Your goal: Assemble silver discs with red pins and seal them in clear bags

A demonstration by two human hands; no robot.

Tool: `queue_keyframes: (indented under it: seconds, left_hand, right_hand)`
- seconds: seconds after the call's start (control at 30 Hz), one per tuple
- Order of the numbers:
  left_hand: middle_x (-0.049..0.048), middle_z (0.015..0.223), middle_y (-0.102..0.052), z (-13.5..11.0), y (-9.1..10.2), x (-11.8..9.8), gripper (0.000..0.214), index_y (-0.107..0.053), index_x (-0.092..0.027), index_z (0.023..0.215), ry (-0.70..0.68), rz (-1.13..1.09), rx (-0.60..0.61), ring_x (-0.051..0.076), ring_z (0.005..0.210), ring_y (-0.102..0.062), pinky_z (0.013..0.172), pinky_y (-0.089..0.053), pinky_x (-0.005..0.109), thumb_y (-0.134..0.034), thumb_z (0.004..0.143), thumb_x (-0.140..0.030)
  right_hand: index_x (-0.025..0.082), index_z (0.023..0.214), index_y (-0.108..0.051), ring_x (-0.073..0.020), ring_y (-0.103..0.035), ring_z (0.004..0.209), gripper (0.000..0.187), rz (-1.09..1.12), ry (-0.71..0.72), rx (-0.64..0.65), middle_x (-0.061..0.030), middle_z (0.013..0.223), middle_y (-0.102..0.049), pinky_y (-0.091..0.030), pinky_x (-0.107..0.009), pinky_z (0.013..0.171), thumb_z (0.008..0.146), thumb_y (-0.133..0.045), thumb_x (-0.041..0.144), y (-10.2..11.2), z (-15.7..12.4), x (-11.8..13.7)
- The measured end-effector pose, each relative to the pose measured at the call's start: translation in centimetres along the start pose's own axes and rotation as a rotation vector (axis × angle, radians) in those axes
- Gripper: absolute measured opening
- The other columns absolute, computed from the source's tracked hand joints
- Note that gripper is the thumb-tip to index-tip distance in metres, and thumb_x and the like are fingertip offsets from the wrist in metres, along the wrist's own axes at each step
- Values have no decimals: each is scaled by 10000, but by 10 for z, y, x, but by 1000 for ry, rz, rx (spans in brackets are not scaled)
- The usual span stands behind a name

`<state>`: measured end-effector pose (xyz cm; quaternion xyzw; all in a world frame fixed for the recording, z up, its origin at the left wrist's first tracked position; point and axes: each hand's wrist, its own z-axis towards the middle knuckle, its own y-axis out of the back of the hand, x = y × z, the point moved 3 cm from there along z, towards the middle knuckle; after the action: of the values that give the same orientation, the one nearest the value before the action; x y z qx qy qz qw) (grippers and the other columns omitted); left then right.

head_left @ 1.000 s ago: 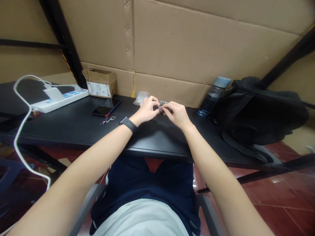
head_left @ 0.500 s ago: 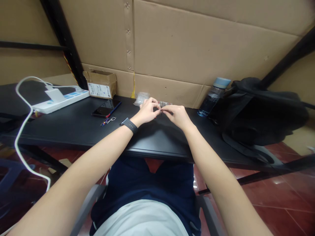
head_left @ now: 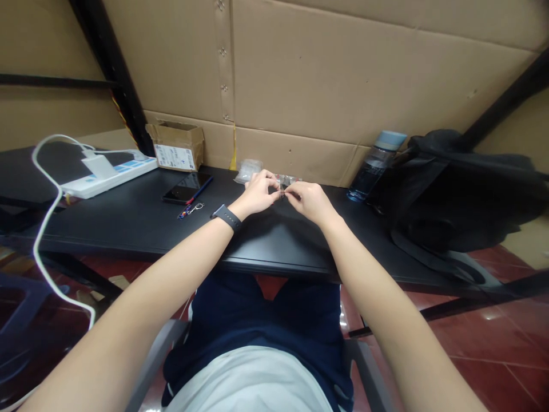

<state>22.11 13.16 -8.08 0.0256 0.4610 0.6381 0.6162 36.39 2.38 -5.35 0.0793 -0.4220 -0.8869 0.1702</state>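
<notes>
And here we are, both hands at work over the desk, well to the right of the phone. The left hand, with a dark watch at its wrist, has thumb and forefinger brought together on a small piece; the right hand meets it from the far side, its own thumb and fingertips pinching the same piece. So that piece sits between the two sets of fingertips, to the right of the phone, and it's too tiny and too covered to say what it is. The step in hand looks like close fingertip work, one hand steadying, the other working, though which does which I can't tell. What does the next move call for? A light, even pinch on both sides, I'd judge, since something this little could easily slip away. Around them: a clear bag to the right of the phone and a little behind it, a clear packet farther right, beyond the fingers. Just in front of the phone lies a keyring; behind it, a carton; to its left, a power strip. Far to its right stands a tilted-looking bottle, with a backpack beyond.
</notes>
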Motion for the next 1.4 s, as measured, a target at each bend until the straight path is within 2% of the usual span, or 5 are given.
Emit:
queue_keyframes:
  seconds: [0.57,0.77,0.9,1.13,1.4]
  left_hand:
    - [72,1067,-654,5,3,3,117,-740,-190,910,-88,-203,25,237,1082,-633,1078,-459,430,-705,813,-247]
    - [130,1386,-571,-1,6,-5,677,-488,-249,1409,-168,-557,217,233,1103,-662,955,-548,382,-729,777,-242]
    - [125,1356,-610,-4,10,-9,639,-569,-224,1330,-197,-643,312,263,1168,-648,1020,-537,408,-814,746,-311]
    - [96,1139,-691,-1,9,-2,614,-619,-199,1259,-120,-777,308,241,1047,-702,973,-577,401,-876,725,-361]
    - [118,1156,-709,-1,13,-1,656,-612,-193,1271,-98,-786,308,272,1073,-709,952,-594,419,-888,714,-405]
  right_hand:
    - [192,781,-645,-167,-622,633,60,178,-77,-91,-30,736,-675,-486,-274,656,824,-605,177,1,1,1]
    - [193,763,-644,-157,-626,603,51,244,-131,-139,-23,722,-682,-506,-268,637,797,-607,185,2,1,1]
    - [196,764,-649,-167,-646,606,59,365,-201,-143,-28,728,-700,-526,-276,619,803,-616,226,0,1,1]
    - [199,751,-640,-172,-667,629,83,437,-202,-199,-28,733,-698,-546,-283,635,811,-633,256,3,2,8]
    - [194,769,-651,-195,-698,683,117,501,-261,-235,-34,752,-718,-576,-309,684,814,-661,301,7,2,6]
